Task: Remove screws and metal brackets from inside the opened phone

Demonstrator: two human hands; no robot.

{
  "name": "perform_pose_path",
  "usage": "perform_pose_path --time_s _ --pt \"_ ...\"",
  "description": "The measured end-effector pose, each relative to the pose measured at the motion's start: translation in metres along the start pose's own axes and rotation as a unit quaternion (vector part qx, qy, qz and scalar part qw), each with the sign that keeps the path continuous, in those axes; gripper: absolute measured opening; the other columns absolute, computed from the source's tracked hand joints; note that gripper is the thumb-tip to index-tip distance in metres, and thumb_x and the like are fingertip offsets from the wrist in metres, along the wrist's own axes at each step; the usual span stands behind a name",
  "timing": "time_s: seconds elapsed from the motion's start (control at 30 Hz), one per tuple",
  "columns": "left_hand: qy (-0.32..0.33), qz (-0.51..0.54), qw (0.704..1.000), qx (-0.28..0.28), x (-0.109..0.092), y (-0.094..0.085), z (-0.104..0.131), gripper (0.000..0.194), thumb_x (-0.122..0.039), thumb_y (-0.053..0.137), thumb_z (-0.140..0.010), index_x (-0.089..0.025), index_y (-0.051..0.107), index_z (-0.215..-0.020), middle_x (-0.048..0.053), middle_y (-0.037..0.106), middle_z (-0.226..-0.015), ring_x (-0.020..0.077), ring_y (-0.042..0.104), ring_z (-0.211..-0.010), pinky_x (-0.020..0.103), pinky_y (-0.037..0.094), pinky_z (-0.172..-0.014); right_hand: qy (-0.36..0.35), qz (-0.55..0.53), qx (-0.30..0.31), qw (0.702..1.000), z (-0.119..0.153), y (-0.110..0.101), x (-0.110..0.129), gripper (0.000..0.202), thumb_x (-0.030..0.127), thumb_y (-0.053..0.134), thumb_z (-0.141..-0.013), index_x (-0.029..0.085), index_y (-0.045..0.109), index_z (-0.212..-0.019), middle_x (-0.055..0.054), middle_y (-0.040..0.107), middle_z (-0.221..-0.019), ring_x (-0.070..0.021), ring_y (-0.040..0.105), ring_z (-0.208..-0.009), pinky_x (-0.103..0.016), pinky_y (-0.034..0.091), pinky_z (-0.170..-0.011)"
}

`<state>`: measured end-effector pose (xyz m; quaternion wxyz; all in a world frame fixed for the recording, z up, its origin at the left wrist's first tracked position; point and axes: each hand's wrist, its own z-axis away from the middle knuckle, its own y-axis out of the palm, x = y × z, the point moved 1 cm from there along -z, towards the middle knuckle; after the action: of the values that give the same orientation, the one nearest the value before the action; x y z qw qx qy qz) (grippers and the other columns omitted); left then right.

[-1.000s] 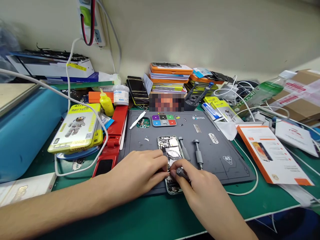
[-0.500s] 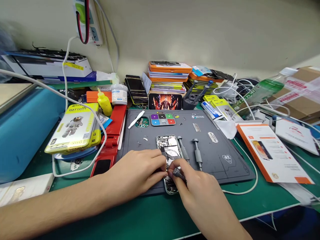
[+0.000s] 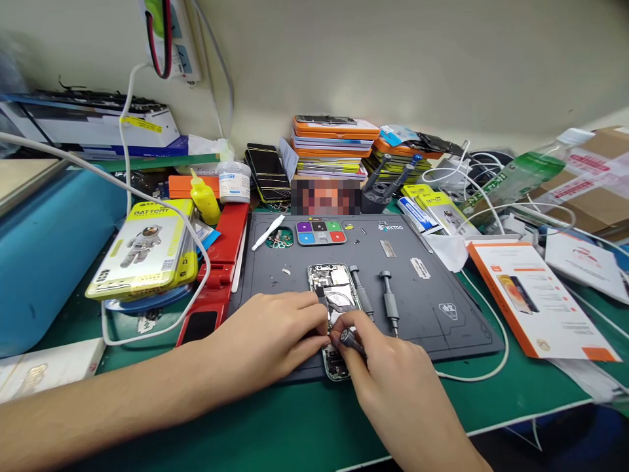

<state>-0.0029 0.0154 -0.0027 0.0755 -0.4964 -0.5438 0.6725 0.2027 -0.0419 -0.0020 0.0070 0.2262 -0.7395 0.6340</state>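
Note:
An opened phone (image 3: 339,288) with its inner parts bare lies on the dark grey work mat (image 3: 304,262), long side pointing away from me. My left hand (image 3: 280,328) reaches over its left edge, fingers closed in a pinch; what is in the fingertips is hidden. From the right, my right hand (image 3: 383,360) has thumb and fingertips pressed together over the phone's middle, nearly touching the left fingertips. A grey screwdriver (image 3: 352,341) lies gripped in it, its round end showing and its tip out of sight. Beside the phone are two more grey screwdrivers, one close (image 3: 362,293) and one farther right (image 3: 390,303).
A colour-blocked tray (image 3: 321,233), a white pry tool (image 3: 268,233) and small metal pieces lie on the mat's far part. Left stand battery boxes (image 3: 142,249) and a red holder (image 3: 216,278). Rightward are an orange-white box (image 3: 540,301), a bottle (image 3: 535,167) and loose cables.
The camera view has shifted very slightly. Both hands, the phone and the screwdrivers hold practically the same places.

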Motion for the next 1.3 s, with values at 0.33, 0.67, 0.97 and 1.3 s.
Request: perform_pose_path --time_s 0.33,0.67,0.97,1.3 --pt "-0.004 -0.006 1.000 0.003 -0.0003 -0.0007 0.0002 0.008 -0.026 0.063 -0.111 -0.021 0.064 -0.104 -0.001 0.066 -0.104 0.0206 0.068 -0.094 0.032 0.047 -0.073 0.015 -0.028 0.000 1.000 0.0000 -0.0013 -0.0029 0.014 0.019 0.052 -0.104 0.030 0.062 -0.100 0.009 0.069 -0.064 -0.0226 0.065 -0.047 -0.032 0.040 -0.044" --pt "-0.016 -0.023 1.000 0.012 -0.0010 -0.0029 -0.0017 0.013 -0.030 0.061 -0.112 -0.021 0.063 -0.103 -0.001 0.065 -0.102 0.0202 0.067 -0.091 0.032 0.045 -0.068 0.026 -0.031 -0.047 0.998 0.0040 0.0013 0.0003 0.012 0.029 0.055 -0.109 0.032 0.064 -0.102 0.013 0.066 -0.063 -0.0193 0.062 -0.043 -0.030 0.043 -0.043" --pt "-0.004 -0.030 1.000 0.006 -0.0027 -0.0048 -0.0008 0.015 -0.030 0.062 -0.112 -0.020 0.063 -0.101 -0.001 0.065 -0.100 0.0197 0.067 -0.087 0.032 0.041 -0.064 0.033 -0.027 -0.027 0.999 0.0037 -0.0027 0.0029 0.015 0.026 0.056 -0.105 0.031 0.064 -0.094 0.011 0.064 -0.060 -0.0202 0.063 -0.045 -0.029 0.042 -0.044" --pt "0.014 -0.038 0.999 -0.010 -0.0015 -0.0030 0.0001 0.012 -0.028 0.062 -0.112 -0.020 0.063 -0.103 -0.001 0.065 -0.101 0.0199 0.067 -0.088 0.033 0.042 -0.066 0.018 -0.033 0.003 0.999 -0.0009 -0.0044 -0.0001 0.015 0.023 0.052 -0.106 0.031 0.064 -0.103 0.011 0.070 -0.069 -0.0205 0.065 -0.049 -0.031 0.043 -0.045"
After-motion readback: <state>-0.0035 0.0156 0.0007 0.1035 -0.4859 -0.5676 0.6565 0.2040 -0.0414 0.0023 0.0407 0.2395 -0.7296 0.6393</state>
